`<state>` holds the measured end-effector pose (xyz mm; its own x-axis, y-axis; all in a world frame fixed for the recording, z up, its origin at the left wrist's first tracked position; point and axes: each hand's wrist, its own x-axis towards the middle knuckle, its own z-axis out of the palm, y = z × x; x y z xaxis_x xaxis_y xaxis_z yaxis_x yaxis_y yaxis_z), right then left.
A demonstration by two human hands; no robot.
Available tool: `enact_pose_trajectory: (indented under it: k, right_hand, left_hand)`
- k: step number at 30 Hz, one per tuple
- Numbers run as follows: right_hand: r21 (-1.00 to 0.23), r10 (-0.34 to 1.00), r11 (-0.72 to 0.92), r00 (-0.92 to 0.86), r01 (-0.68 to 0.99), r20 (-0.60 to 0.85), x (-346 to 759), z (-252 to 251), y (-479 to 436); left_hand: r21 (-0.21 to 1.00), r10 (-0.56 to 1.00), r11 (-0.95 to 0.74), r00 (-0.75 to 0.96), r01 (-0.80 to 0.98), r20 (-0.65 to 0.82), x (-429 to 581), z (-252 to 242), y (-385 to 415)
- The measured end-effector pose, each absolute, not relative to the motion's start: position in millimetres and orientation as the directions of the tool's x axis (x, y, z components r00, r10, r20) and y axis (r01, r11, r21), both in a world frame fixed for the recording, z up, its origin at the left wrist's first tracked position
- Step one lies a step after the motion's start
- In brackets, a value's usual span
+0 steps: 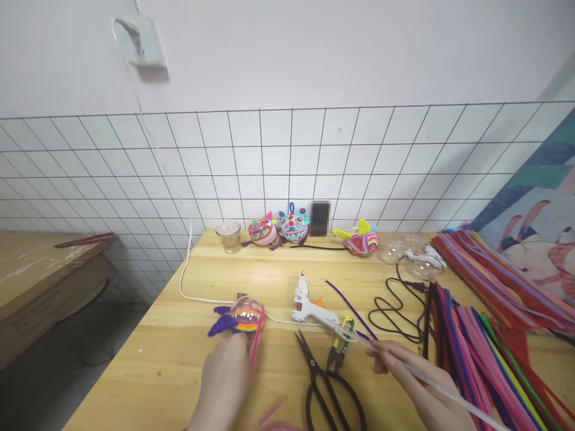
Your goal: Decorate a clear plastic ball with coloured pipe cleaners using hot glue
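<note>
My left hand [227,374] is closed against a clear plastic ball ornament [247,316] with rainbow stripes and fuzzy purple fins; its fingertips are hidden. A pink pipe cleaner [257,338] hangs down the ornament's right side. Between thumb and fingers, my right hand [404,371] pinches a long translucent glue stick [444,392]. The stick's far end lies close to the handle of a white glue gun [309,308]; whether it is inside cannot be told. Black scissors [321,377] and yellow-green handled pliers [340,344] lie between the hands.
Pipe cleaner bundles [485,359] crowd the right side. At the back stand a glass cup [229,236] and finished ornaments [293,227]. A black cord [390,317] and clear plastic balls [406,248] lie right. The white cord [202,298] crosses the table [148,359].
</note>
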<state>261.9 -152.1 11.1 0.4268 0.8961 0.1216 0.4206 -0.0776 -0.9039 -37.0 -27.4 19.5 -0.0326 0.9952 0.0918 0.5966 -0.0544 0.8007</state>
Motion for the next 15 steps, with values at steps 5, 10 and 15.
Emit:
enact_pose_trajectory:
  k: [5,10,15]
  right_hand:
    - [-0.885,0.911,-0.036,0.379,0.465,0.162,254.4,15.1,-150.4]
    - [-0.851,0.930,-0.023,0.324,0.524,0.175,254.2,12.7,-150.4]
    - [-0.834,0.955,-0.058,0.273,0.548,0.113,264.8,2.1,-152.0]
  left_hand:
    - [0.783,0.995,-0.090,0.027,0.615,0.093,-41.3,17.4,-37.8]
    - [0.749,0.992,-0.062,0.123,0.659,-0.026,-59.6,13.6,-46.4]
    - [0.652,0.981,0.003,0.124,0.758,-0.149,-85.4,15.9,-49.1]
